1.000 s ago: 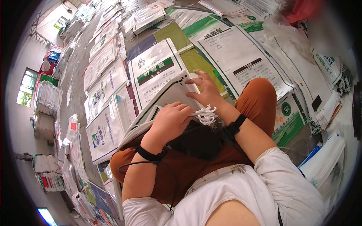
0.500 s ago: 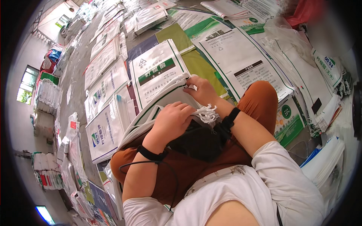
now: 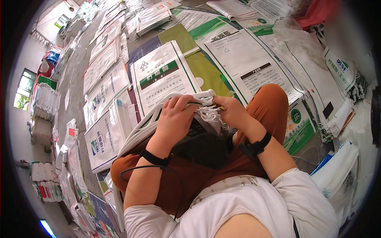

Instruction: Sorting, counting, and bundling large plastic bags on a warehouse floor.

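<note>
The grip of the left hand (image 3: 174, 117) is closed over folded white plastic sacking with green lines (image 3: 139, 130), bent up across the lap; the right hand (image 3: 233, 113) pinches its far edge between thumb and finger, beside a tuft of frayed white strings (image 3: 210, 114). Just beyond lies a flat white rectangular sack with a green printed band (image 3: 168, 85), partly over an olive-green flat sack (image 3: 200, 71).

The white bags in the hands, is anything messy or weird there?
Yes: a tuft of loose, tangled white threads sticks out at the end of the folded bags. It looks scruffy against their smooth folds.
</note>
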`<state>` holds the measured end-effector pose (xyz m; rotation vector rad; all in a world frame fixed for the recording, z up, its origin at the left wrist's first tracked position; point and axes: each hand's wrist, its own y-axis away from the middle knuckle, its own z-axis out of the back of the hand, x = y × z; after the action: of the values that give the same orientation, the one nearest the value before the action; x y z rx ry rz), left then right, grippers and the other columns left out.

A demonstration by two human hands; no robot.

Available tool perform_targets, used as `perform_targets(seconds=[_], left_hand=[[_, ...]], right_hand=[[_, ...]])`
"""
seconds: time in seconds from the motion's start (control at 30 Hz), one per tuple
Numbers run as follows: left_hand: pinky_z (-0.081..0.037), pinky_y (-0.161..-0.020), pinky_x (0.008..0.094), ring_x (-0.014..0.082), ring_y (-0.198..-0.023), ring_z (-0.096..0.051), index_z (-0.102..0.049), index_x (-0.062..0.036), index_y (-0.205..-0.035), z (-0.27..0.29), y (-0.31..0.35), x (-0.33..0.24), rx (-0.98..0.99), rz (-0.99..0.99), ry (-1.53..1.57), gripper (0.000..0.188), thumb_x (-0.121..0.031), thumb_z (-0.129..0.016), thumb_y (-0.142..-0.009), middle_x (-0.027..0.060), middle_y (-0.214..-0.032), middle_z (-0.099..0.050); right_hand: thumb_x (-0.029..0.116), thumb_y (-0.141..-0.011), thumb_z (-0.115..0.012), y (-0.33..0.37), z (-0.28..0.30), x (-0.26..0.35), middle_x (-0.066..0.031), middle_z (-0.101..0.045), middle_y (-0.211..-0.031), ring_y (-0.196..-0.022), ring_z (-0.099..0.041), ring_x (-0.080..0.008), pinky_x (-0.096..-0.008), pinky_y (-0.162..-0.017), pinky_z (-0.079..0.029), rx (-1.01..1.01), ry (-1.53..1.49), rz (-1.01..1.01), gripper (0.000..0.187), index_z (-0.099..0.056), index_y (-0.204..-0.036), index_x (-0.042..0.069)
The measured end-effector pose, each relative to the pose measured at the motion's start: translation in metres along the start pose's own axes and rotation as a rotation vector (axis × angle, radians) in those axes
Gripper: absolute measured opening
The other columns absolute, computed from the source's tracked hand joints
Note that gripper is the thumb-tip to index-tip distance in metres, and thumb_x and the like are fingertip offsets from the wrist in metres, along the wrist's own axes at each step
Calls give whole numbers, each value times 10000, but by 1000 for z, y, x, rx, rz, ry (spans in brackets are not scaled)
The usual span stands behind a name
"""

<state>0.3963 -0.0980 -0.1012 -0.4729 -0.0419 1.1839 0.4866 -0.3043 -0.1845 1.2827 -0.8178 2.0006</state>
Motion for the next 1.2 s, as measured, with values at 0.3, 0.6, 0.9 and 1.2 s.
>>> perform_targets(seconds=[0.3,0.6,0.9,1.2], left_hand=[[-439,-942,431,295,-1029,-599,-657,-86,-952,-2,0,6,51,-15,24,213,-68,-717,-748,52,-1080,-636],[-452,-943,433,299,-1056,-580,-636,-47,-981,-11,-6,5,95,-31,53,224,-37,-674,-760,61,-1147,-629],[-442,-932,406,268,-1104,-529,-645,-106,-1055,-5,17,3,3,-76,-207,307,-113,-713,-756,53,-1169,-553],[-418,-998,461,308,-1211,-498,-719,-77,-979,62,59,54,317,297,-359,403,-452,-732,-832,59,-1265,-566]], right_hand=[[-35,-831,-600,21,-1,7,-216,-632,-1202,-1085,-638,-368,-388,-897,-506,103,-22,-25,496,-518,-1309,68],[151,-792,-812,-1,-55,-13,-170,-583,-1305,-1163,-622,-248,-329,-954,-505,-113,-247,-61,901,-272,-1508,61],[105,-760,-823,5,-54,-12,-119,-703,-1029,-945,-700,-229,-339,-807,-548,-222,-94,146,369,-675,-1089,26],[83,-783,-798,1,-56,-11,-130,-708,-1044,-945,-692,-223,-321,-835,-534,-230,-270,-39,337,-656,-1079,11]])
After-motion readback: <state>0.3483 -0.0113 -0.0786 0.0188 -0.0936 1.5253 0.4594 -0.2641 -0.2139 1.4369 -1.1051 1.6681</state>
